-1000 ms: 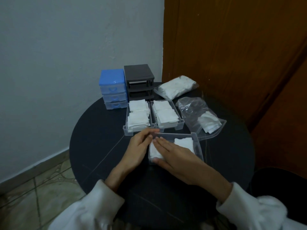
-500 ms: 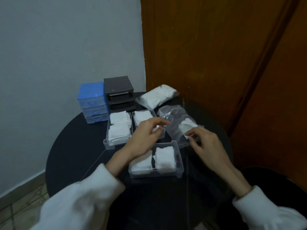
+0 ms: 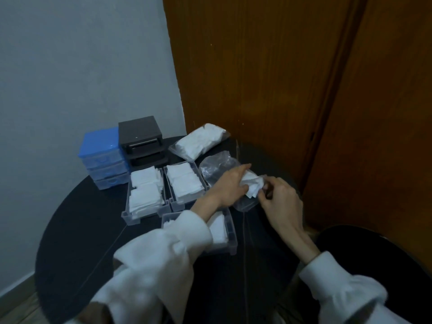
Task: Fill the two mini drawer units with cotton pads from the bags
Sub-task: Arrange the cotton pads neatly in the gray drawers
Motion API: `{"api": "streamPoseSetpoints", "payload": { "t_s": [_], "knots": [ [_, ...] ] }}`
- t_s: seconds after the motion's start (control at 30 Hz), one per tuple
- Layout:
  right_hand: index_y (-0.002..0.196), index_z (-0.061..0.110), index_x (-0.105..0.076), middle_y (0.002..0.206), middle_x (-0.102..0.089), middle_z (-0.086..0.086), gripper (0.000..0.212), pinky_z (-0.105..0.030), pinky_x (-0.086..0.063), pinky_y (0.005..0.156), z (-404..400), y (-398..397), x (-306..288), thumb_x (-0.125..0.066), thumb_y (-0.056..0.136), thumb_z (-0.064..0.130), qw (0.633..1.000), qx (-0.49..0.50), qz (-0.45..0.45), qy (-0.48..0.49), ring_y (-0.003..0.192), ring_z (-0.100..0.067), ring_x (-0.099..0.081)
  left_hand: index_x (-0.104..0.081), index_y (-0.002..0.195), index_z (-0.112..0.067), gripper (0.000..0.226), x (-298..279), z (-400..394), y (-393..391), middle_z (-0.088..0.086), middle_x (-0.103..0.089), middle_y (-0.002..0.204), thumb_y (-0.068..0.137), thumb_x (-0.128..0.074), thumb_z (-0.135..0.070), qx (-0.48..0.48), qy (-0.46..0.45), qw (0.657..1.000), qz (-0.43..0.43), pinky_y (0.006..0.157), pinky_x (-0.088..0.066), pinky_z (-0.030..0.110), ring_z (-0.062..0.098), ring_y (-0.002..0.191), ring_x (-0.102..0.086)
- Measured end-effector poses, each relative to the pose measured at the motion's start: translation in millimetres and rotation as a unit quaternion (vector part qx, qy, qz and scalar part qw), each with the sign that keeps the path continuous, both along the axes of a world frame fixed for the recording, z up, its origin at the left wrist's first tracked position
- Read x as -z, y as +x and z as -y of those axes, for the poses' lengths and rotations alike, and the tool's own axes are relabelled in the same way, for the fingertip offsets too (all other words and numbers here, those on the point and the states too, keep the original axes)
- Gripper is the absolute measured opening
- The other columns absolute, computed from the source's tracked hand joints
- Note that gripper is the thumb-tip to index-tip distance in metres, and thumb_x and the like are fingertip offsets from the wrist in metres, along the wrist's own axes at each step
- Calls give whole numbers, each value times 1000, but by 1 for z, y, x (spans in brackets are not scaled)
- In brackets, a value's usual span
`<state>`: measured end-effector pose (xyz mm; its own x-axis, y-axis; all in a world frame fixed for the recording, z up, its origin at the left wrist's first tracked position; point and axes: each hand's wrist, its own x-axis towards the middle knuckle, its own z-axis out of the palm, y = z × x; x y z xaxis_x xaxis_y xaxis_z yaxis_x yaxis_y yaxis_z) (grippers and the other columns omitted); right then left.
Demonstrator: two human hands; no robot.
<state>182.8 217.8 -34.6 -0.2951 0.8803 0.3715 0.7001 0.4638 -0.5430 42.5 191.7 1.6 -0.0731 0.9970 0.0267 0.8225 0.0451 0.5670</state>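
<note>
On black round table [image 3: 77,230] beside wooden door: left hand [image 3: 230,187] pinching cotton pads [image 3: 253,187] at open bag [image 3: 216,168], right hand [image 3: 280,202] gripping its mouth; best drawn out flat, then laid into near drawer [image 3: 230,232].

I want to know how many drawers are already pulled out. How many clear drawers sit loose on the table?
3: two side by side before the units, one nearer, partly under the left sleeve.

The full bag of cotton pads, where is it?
The full bag lies at the table's far edge by the wooden door, right of the dark drawer unit, behind the opened bag.
</note>
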Motion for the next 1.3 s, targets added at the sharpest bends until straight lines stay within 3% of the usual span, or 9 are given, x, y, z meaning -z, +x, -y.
{"api": "streamPoseSetpoints", "payload": {
  "t_s": [0.07,0.17,0.33,0.53,0.67,0.8,1.0,1.3],
  "knots": [
    [123,16,-57,109,-61,-2,35,-31,-49,71,-1,-3,1,-59,89,25,1000,9,5,1,94,-18,-59,-27,147,-14,55,2,0,-2,10,-40,145,96,-49,-13,-10,12,999,33,106,-33,27,18,128,-42],
    [117,17,-59,107,-62,-1,32,-30,-49,71,-1,-9,5,-60,88,30,1000,12,15,16,92,-17,-60,-31,144,-16,48,5,1,-3,8,-44,142,98,-45,-18,-24,16,998,60,87,-36,17,5,108,-47],
    [107,18,-61,101,-63,-1,24,-30,-45,71,-3,-14,10,-62,86,30,999,19,14,33,89,-17,-60,-39,139,-10,40,9,2,-1,9,-47,140,100,-41,-18,-27,31,995,91,93,-31,16,15,123,-46],
    [96,16,-67,90,-62,-1,21,-29,-37,71,-5,-10,14,-72,75,16,994,-23,30,99,85,-19,-58,-41,138,-14,38,11,2,-5,6,-50,135,100,-39,-20,-35,27,988,150,83,-36,7,5,106,-50],
    [88,16,-66,87,-59,-1,26,-26,-39,66,-4,5,18,-79,66,11,982,-75,18,171,79,-16,-55,-43,136,-16,37,13,3,-8,3,-49,136,100,-41,-18,-39,26,978,206,96,-37,20,9,117,-47],
    [90,14,-64,91,-58,0,23,-29,-50,64,-2,12,18,-72,73,3,976,-129,-28,174,81,-15,-57,-50,130,-15,32,16,2,-9,4,-54,131,99,-44,-17,-43,35,973,222,104,-39,30,15,119,-51],
    [95,18,-60,93,-58,5,13,-30,-51,67,-13,18,19,-62,85,11,982,-126,-73,120,81,-9,-55,-48,132,-13,34,17,2,-11,3,-52,132,98,-47,-17,-38,39,978,202,100,-38,24,12,118,-49],
    [93,12,-62,92,-54,-3,19,-31,-50,58,-10,12,15,-70,77,7,986,-77,-7,145,81,-16,-54,-49,132,-9,38,23,-4,-4,7,-53,131,94,-53,-11,-35,45,986,154,98,-37,20,16,119,-50]
  ]
}}
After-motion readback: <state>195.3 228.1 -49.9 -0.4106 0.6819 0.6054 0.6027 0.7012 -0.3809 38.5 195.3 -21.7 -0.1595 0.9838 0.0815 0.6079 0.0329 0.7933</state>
